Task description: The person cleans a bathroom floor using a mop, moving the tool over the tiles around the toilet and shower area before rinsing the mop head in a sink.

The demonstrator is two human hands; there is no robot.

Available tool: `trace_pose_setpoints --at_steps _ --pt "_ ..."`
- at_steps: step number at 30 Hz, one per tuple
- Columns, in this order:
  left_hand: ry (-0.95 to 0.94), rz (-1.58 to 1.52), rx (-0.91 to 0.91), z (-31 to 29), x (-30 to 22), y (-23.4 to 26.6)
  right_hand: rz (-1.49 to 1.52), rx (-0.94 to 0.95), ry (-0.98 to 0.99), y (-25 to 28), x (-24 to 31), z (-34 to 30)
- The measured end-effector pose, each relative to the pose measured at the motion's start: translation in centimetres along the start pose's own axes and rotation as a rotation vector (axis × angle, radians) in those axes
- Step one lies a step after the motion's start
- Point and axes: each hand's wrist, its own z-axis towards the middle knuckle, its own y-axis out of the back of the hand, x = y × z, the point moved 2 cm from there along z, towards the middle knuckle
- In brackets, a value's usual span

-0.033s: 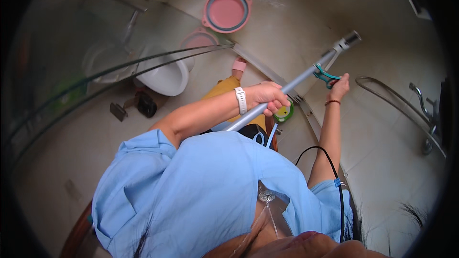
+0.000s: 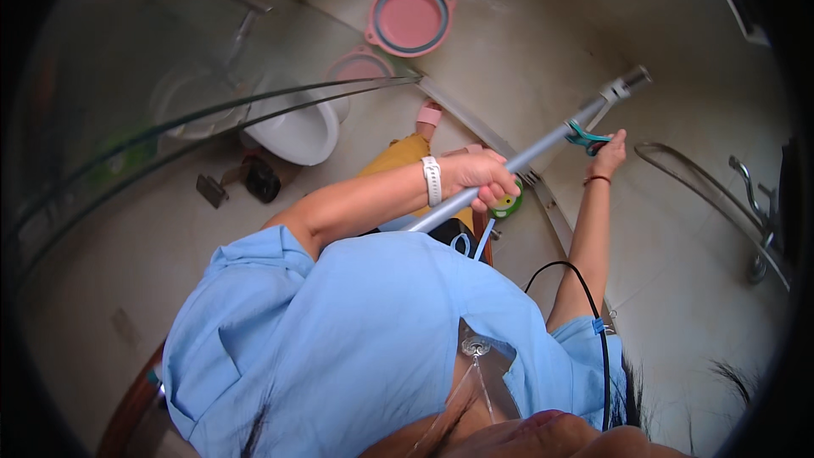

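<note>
A grey-blue pole (image 2: 540,151) slants from against my shirt up to the right, ending in a short metal tip with a pale clip below it. My left hand (image 2: 480,180), with a white watch on its wrist, is wrapped round the pole's middle. Further up, my right hand (image 2: 607,154) is closed on the teal handles of what look like scissors (image 2: 585,137). Their front end meets the pole just below the clip. The pole hides part of them, so I cannot tell exactly what the blades touch.
A pink folding basin (image 2: 411,19) lies on the floor ahead. Glass panels (image 2: 195,123) stand at the left, with a white toilet (image 2: 297,136) beside them. A metal floor track (image 2: 466,114) runs diagonally. A shower hose (image 2: 699,178) and tap (image 2: 755,195) are at the right.
The pole's tip and my right hand have shifted slightly right. The teal handles look closer together. My left hand keeps its grip on the pole.
</note>
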Motion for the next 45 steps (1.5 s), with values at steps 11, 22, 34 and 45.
trace_pose_setpoints --at_steps 11,22,34,45 --pt "0.000 -0.030 0.015 2.4 -0.5 4.0 -0.079 0.147 0.097 -1.3 -0.6 -12.2" --pt "0.004 -0.054 0.062 -0.8 3.2 0.7 -0.088 -0.047 0.043 -1.0 -0.2 -2.3" --pt "-0.036 0.044 -0.016 0.7 1.2 2.3 -0.159 0.252 0.145 0.8 0.3 -11.9" --pt "-0.008 0.051 0.069 -2.8 2.9 -1.9 0.000 -0.014 -0.009 0.0 1.4 -2.8"
